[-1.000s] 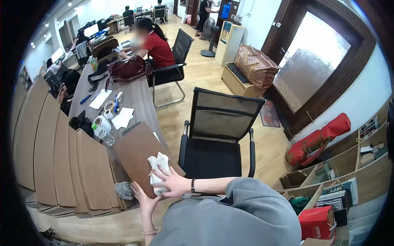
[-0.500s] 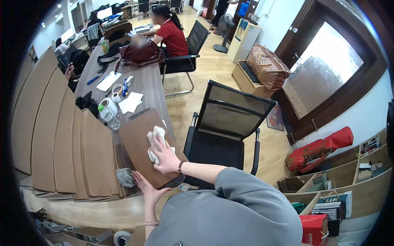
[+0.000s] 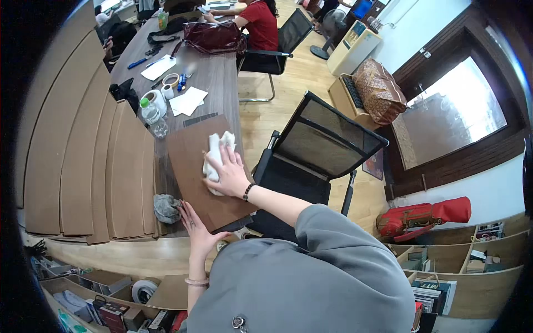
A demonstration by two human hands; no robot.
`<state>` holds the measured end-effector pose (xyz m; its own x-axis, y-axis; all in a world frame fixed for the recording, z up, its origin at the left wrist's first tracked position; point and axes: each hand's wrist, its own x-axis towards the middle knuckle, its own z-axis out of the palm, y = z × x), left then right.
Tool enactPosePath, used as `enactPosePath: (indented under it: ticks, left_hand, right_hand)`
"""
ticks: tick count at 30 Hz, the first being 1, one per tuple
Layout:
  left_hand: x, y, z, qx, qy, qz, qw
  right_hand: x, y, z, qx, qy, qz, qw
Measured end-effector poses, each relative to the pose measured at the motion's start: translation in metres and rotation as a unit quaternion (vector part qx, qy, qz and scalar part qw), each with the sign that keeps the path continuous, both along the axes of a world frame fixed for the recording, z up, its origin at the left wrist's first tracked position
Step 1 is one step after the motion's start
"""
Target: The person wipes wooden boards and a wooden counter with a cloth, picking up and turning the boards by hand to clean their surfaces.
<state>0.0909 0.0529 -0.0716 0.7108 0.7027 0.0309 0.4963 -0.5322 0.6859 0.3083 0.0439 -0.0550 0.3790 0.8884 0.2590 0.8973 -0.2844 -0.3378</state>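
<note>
A flat brown board (image 3: 191,147) lies near the end of the desk, tilted a little in view. On it, my right hand (image 3: 229,175) presses a folded white cloth (image 3: 214,151), fingers bent over it. My left hand (image 3: 195,228) rests at the board's lower left corner with its fingers stretched out and thumb spread. Beside those fingertips sits a crumpled grey cloth (image 3: 166,208). Dark flat pieces (image 3: 236,223) show from under the board's lower edge.
Tall cardboard sheets (image 3: 83,139) stand at the left. A bottle (image 3: 154,117), tape roll (image 3: 170,81) and white papers (image 3: 189,101) lie on the desk beyond the board. A black chair (image 3: 333,139) stands close on the right. A person in red sits farther off.
The head view has tilted down and shifted, showing more of the shelves below. My right hand still presses the white cloth on the board; my left hand stays at the corner.
</note>
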Motion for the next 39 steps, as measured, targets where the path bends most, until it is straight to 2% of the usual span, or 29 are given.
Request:
enactPosePath:
  ticks: [1, 2, 3, 5, 7, 8, 10, 12, 15, 17, 18, 20, 22, 23, 26, 28, 29, 32, 34, 36, 37, 39]
  left_hand:
    - [0.002, -0.001, -0.002, -0.003, 0.002, 0.005, 1.000]
    - [0.003, -0.001, -0.007, 0.006, -0.002, -0.013, 1.000]
    - [0.001, 0.000, -0.012, 0.018, -0.001, -0.022, 1.000]
    - [-0.007, 0.006, -0.020, 0.009, -0.003, -0.018, 1.000]
    - [-0.003, 0.005, -0.009, -0.024, 0.012, -0.001, 1.000]
    - [-0.003, 0.003, -0.001, -0.039, 0.030, 0.003, 0.999]
    - [-0.006, -0.001, 0.003, -0.027, 0.046, 0.016, 0.998]
    - [-0.004, 0.004, 0.002, -0.010, 0.055, -0.022, 0.998]
    - [-0.005, 0.004, -0.003, -0.008, 0.019, -0.016, 1.000]
    - [-0.004, 0.006, -0.001, -0.010, 0.001, -0.009, 1.000]
    - [-0.004, 0.006, -0.001, -0.010, 0.006, -0.011, 1.000]
    - [-0.004, 0.003, 0.000, -0.014, 0.016, -0.009, 1.000]
    - [-0.002, 0.002, 0.004, -0.019, 0.033, -0.005, 0.999]
    - [-0.002, 0.004, 0.007, -0.021, 0.047, -0.013, 0.999]
    - [-0.005, 0.002, 0.007, -0.022, 0.054, -0.007, 0.998]
    - [-0.003, 0.003, 0.005, -0.015, 0.029, -0.005, 0.999]
    - [-0.002, 0.004, 0.005, -0.014, 0.026, -0.003, 1.000]
    - [-0.003, 0.003, 0.003, -0.019, 0.015, -0.002, 1.000]
    - [-0.002, 0.003, 0.002, -0.022, 0.025, -0.007, 0.999]
    - [-0.004, 0.005, 0.002, -0.029, 0.052, -0.019, 0.998]
    - [-0.002, 0.005, 0.003, -0.029, 0.053, -0.018, 0.998]
    - [-0.001, 0.003, 0.003, -0.034, 0.055, -0.013, 0.998]
  right_hand:
    - [-0.010, -0.011, 0.005, -0.003, 0.002, 0.005, 1.000]
    - [-0.022, -0.027, 0.010, -0.046, 0.048, 0.155, 0.986]
    - [-0.030, -0.037, 0.013, -0.086, 0.095, 0.310, 0.942]
    - [-0.025, -0.039, 0.003, -0.049, 0.138, 0.455, 0.878]
    - [0.003, -0.017, 0.002, -0.075, 0.133, 0.425, 0.892]
    - [0.019, -0.001, 0.006, -0.034, 0.117, 0.365, 0.923]
    - [0.047, 0.030, -0.002, -0.007, 0.090, 0.140, 0.986]
    - [0.034, 0.038, -0.011, 0.011, 0.064, 0.183, 0.981]
    - [0.016, 0.024, -0.010, 0.047, 0.000, 0.229, 0.972]
    - [-0.006, 0.014, 0.007, -0.006, 0.025, 0.498, 0.867]
    - [-0.001, 0.022, 0.004, -0.004, 0.026, 0.503, 0.864]
    - [0.023, 0.053, -0.004, -0.001, 0.111, 0.350, 0.930]
    - [0.040, 0.093, -0.003, 0.015, 0.154, 0.105, 0.982]
    - [0.037, 0.097, -0.008, 0.012, 0.159, 0.117, 0.980]
    - [0.025, 0.108, -0.006, 0.047, 0.080, 0.141, 0.986]
    - [0.000, 0.078, 0.005, -0.016, 0.117, 0.391, 0.913]
    - [0.002, 0.078, 0.005, -0.015, 0.115, 0.393, 0.912]
    - [0.013, 0.077, -0.001, -0.039, 0.074, 0.516, 0.853]
    - [0.039, 0.108, -0.011, 0.003, 0.131, 0.295, 0.946]
    - [0.060, 0.151, -0.027, 0.087, 0.116, 0.076, 0.987]
    - [0.056, 0.149, -0.023, 0.087, 0.116, 0.077, 0.986]
    - [0.038, 0.133, -0.016, 0.034, 0.085, 0.220, 0.971]
